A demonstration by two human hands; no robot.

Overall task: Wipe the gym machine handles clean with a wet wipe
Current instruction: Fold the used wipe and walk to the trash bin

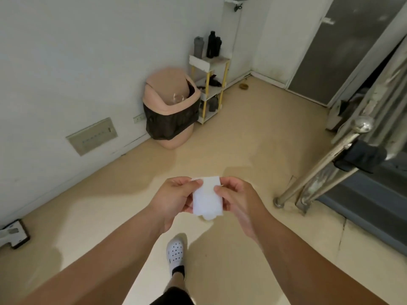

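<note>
Two hands: left hand (176,198), right hand (240,201), both pinching one wet wipe (207,199) (white, folded); one bin (169,106), three bottles (211,44) beyond.

The wipe (207,198) looks like thin, soft, matt white cloth or paper, and hangs slightly limp. The bin (169,93) is smooth, matt pink plastic. It is lined with a thin black plastic bag (169,125), crinkled and faintly shiny. The rails (326,160) are polished, reflective metal, topped by a glossy ball knob (363,125), and a matt black cloth (361,158) wraps one of them. The floor (253,133) is smooth with a dull sheen. The shoe (176,253) is matt white perforated plastic.
</note>
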